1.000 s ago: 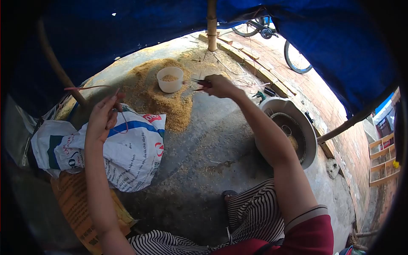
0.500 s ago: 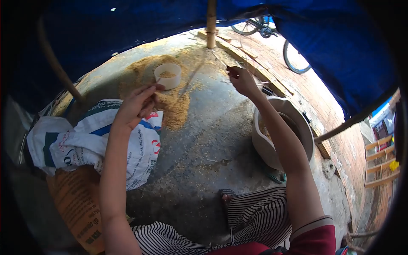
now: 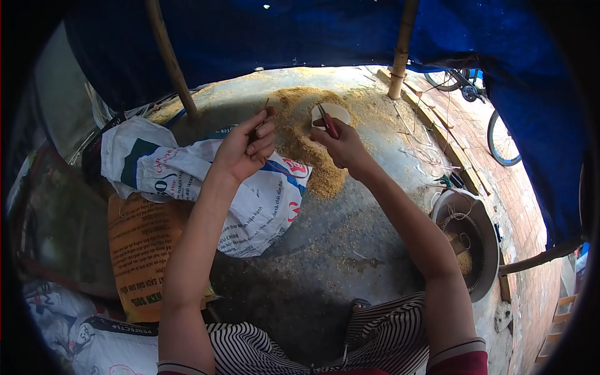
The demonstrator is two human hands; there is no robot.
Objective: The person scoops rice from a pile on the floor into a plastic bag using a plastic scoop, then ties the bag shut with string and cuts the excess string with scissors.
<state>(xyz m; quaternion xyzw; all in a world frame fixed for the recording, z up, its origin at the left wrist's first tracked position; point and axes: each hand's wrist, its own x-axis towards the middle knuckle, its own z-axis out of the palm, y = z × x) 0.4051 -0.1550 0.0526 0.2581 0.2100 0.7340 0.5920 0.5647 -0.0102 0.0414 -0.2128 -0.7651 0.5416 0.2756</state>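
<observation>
My right hand (image 3: pixel 342 145) is closed around a slim red-handled tool (image 3: pixel 330 127). Its narrow dark tip points up and overlaps the white tub (image 3: pixel 340 113) in this view. Left of it, my left hand (image 3: pixel 245 145) is raised with thumb and forefinger pinched together and the other fingers curled. A thin dark sliver (image 3: pixel 267 102) sticks up from that pinch; I cannot tell what it is. Beyond both hands a pile of yellow-brown grain or husks (image 3: pixel 326 177) lies on the concrete floor around the tub.
A white printed sack (image 3: pixel 250 215) lies under my left forearm, an orange sack (image 3: pixel 140 250) nearer me. At right stands a grey bucket (image 3: pixel 484 240) with string and grain inside. Bamboo poles (image 3: pixel 400 53) hold up a blue tarp (image 3: pixel 337 37); wooden planks (image 3: pixel 437 128) edge the floor.
My right hand has swung left and inward, close to my left hand, and the red-handled tool now shows in it. The view has turned, shifting the tub, sacks and bucket rightward.
</observation>
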